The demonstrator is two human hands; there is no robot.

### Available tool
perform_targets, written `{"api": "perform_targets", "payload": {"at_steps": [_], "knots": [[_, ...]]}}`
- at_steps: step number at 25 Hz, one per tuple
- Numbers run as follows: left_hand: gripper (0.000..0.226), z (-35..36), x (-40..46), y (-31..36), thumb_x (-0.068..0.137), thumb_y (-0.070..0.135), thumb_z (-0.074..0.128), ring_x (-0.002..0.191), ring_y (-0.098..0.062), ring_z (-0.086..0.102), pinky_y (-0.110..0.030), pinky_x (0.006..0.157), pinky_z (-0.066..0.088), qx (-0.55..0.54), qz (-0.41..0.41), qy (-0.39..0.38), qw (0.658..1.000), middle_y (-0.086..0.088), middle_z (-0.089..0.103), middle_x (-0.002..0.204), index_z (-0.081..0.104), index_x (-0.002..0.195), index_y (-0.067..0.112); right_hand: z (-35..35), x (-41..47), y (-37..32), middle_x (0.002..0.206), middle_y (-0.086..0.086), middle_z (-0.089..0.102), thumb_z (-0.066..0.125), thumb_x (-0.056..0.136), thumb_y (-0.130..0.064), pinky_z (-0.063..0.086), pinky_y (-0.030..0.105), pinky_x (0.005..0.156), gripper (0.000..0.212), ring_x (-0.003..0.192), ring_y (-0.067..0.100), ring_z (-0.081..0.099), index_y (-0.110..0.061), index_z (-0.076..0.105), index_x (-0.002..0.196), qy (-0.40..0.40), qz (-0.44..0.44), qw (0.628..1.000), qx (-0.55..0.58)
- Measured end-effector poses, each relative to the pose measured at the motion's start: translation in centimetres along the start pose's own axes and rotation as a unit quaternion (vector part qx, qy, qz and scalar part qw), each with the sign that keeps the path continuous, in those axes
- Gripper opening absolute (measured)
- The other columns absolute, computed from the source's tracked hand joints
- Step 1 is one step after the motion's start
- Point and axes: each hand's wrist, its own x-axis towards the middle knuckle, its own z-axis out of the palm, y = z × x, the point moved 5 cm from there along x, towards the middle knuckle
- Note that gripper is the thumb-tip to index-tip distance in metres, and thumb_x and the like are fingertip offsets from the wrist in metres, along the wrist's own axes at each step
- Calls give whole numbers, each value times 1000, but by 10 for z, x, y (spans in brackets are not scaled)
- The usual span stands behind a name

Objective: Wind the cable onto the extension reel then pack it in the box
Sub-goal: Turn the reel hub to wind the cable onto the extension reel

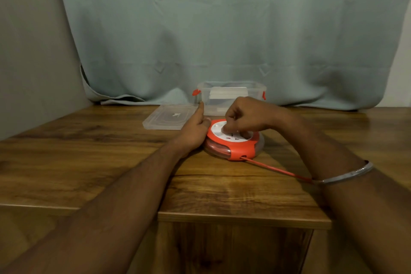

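A round orange and white extension reel (241, 150) lies flat on the wooden table (89, 162). My left hand (195, 128) presses against its left side, fingers straight. My right hand (242, 115) sits on the white socket face with fingers curled down onto it; what they grip is hidden. An orange cable (278, 168) runs from the reel's front slot toward the right and vanishes under my right wrist. Behind the reel stands a clear plastic box (231, 87) with orange clips, open at the top.
The box's clear lid (169, 118) lies flat on the table to the left of the box. A grey-green curtain (222, 29) hangs behind. The table's front edge steps down near my forearms. A metal bangle (347, 173) circles my right wrist.
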Motion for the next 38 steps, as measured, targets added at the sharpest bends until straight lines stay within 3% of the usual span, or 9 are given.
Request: {"api": "perform_targets", "payload": {"at_steps": [1, 5, 11, 16, 23, 27, 31, 34, 38], "knots": [[64, 0, 0, 0, 106, 25, 40, 124, -25, 58, -45, 108, 46, 0, 1, 2, 1000, -11, 50, 149, 6, 160, 28, -4, -2, 1, 71, -3, 73, 79, 81, -20, 56, 36, 72, 6, 71, 11, 69, -19, 75, 76, 6, -15, 1000, 16], [62, 0, -2, 1, 107, 26, 39, 116, -17, 62, -43, 103, 50, -13, 1, -3, 1000, -7, 47, 151, 8, 160, 31, -11, -1, 9, 109, -3, 73, 81, 73, -1, 43, 19, 75, 41, 106, 9, 65, -21, 70, 107, -23, -24, 999, 43], [60, -1, -1, 0, 107, 24, 40, 109, -19, 66, -43, 99, 54, -32, 3, -8, 999, -8, 55, 143, 13, 160, 32, -7, -1, 29, 118, -2, 73, 79, 73, 4, 44, 7, 71, 54, 105, -3, 65, -19, 65, 120, -70, 21, 996, 50], [59, 1, 1, -1, 107, 28, 38, 119, -17, 60, -42, 103, 52, -24, 6, -15, 1000, -7, 45, 154, 12, 159, 37, -5, -2, 37, 112, -1, 75, 81, 70, 6, 43, 10, 55, 61, 60, -16, 58, -18, 50, 116, -48, 49, 994, 89], [58, -2, -5, 4, 108, 25, 37, 102, -8, 63, -39, 96, 56, -45, -10, -10, 999, -8, 50, 148, 14, 159, 36, -5, 3, 30, 112, 0, 74, 85, 71, 1, 47, 25, 69, 54, 107, 19, 64, -23, 48, 103, -63, 48, 993, 83], [58, -3, -6, 3, 107, 23, 38, 103, -17, 67, -43, 95, 56, -59, -17, -10, 998, -7, 56, 139, 15, 159, 37, -8, 9, 15, 110, 5, 73, 86, 71, -4, 56, 38, 86, 51, 118, 22, 61, -21, 50, 102, -97, 48, 994, 23], [59, -2, -5, 2, 107, 23, 39, 106, -20, 68, -44, 95, 56, -55, -17, -9, 998, -8, 58, 138, 15, 159, 37, -7, 10, 16, 99, 14, 73, 91, 67, -21, 57, 48, 90, 47, 106, 26, 67, -22, 53, 95, -93, 30, 995, 6], [59, -2, -3, 1, 106, 22, 39, 106, -21, 68, -44, 96, 56, -57, -20, -8, 998, -9, 60, 134, 16, 159, 37, 0, 10, 22, 76, -8, 66, 89, 73, -27, 49, 32, 63, 36, 81, 14, 63, -21, 56, 88, -79, 35, 996, 22], [59, -2, 0, -2, 106, 23, 40, 106, -19, 67, -42, 96, 55, -53, -20, -8, 998, -10, 57, 141, 16, 158, 38, 4, 12, 27, 51, -19, 56, 87, 74, -26, 38, 25, 56, 30, 53, -4, 52, -20, 58, 74, -62, 28, 997, 36]]}}
